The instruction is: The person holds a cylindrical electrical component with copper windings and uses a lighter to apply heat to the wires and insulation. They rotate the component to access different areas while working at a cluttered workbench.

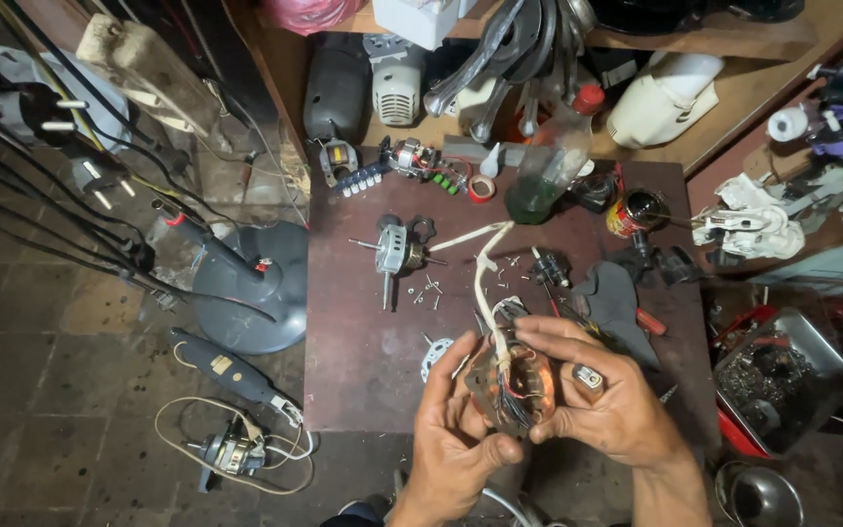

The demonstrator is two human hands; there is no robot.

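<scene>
Over the front edge of the dark brown flat desk (pixel 363 361), both hands hold a round copper-wound motor stator w/ coloured wires (pixel 511 385) between them. Left hand (pixel 456 439) cups it from below-left, thumb pressed on its lower rim; right hand (pixel 602 390) wraps its right side, fingers (pixel 548 337) curled over the top. Both are closed round the stator, not spread. A white sleeved cable (pixel 485 273) rises from the stator & bends off toward the desk's middle.

Hard to make out: the stator's far side is hidden by the right hand's fingers, & a small grey piece w/ a pale face (pixel 587 376) sits against that hand – can't tell what it is. A whitish round part (pixel 435 353) peeks out behind the left hand, mostly covered. Person's wrists are cut off by the lower frame edge.

On the desk: a small silver motor w/ shaft (pixel 392 252), loose screws (pixel 428 290) just beside it, a clear plastic bottle w/ green liquid & red cap (pixel 553 156), a black & red tin can (pixel 634 212). Right of the desk, a metal tray of dark small parts (pixel 782 376). Left, on the brick-tiled floor (pixel 31 342), a grey round fan base (pixel 246 288) & black cables (pixel 41 215). Behind, a wooden shelf (pixel 734 107) crowded w/ appliance bodies, dim & cluttered
</scene>
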